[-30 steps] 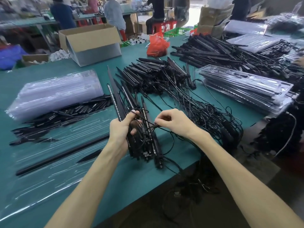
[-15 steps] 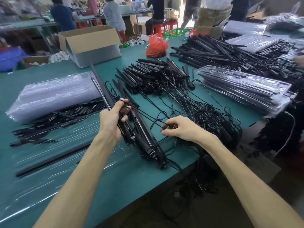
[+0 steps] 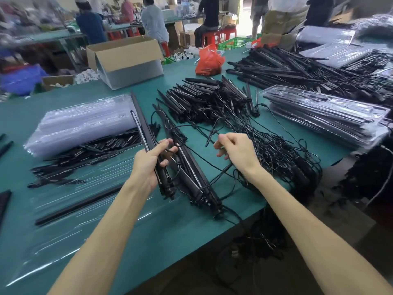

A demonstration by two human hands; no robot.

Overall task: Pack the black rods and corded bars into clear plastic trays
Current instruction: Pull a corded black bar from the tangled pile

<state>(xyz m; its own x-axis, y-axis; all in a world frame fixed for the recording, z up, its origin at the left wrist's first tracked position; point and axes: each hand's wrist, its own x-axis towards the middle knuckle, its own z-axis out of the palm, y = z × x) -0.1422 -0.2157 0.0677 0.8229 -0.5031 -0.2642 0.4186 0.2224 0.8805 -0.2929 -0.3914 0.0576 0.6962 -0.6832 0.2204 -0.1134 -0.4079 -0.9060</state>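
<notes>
- Head view: left hand (image 3: pixel 146 165) has drawn one long black corded bar (image 3: pixel 139 122) leftward, fingers (image 3: pixel 164 143) wrapped round it.
- Right hand (image 3: pixel 236 152) has loosened; whether its fingers hold the thin black cord (image 3: pixel 209 139) is unclear. The bar looks nearly freed for packing.

Two hands (image 3: pixel 150 161) (image 3: pixel 237 151), one red bag (image 3: pixel 209 60)

An open tray (image 3: pixel 63 241) is lying on the near left part of the table (image 3: pixel 187 228), with one rod (image 3: pixel 76 207) lying in it. Behind it a pile of rods (image 3: pixel 85 154) is lying, and behind that a stack of empty trays (image 3: pixel 85 128) is sitting. The left hand (image 3: pixel 148 162) is holding a corded bar (image 3: pixel 140 126) at the pile's right end. Just right of it a bundle of corded bars (image 3: pixel 191 173) is resting by the table's front edge. The right hand (image 3: pixel 236 152) is pinching a cord (image 3: pixel 210 137) beside a tangle of cords (image 3: pixel 276 150). A stack of filled trays (image 3: pixel 325 116) is sitting further right, and a cardboard box (image 3: pixel 125 60) is standing at the far side.
</notes>
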